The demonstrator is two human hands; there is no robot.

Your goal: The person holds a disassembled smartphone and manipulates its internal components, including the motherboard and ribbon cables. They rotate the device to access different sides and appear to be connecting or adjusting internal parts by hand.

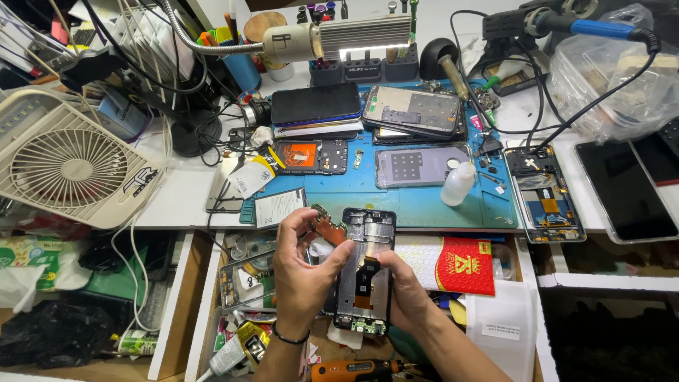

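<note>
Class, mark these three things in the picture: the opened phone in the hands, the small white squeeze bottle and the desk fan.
opened phone (364, 272), head view, on its bare inner frame.
white squeeze bottle (457, 184), head view, on its body.
desk fan (69, 168), head view, on the round grille.

L hand (300, 265): pinching copper flex strip (327, 228) off opened phone (366, 269)
R hand (402, 290): gripping phone's lower edge
behind: blue mat (424, 201), white bottle (457, 184)

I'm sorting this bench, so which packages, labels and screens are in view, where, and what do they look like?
Red and white padded pouch: in the drawer, right of the hands.
White rectangular label: on a white container, lower right.
Dark phone screen: blue mat, rear.
Two black screens: table's right edge.
</note>
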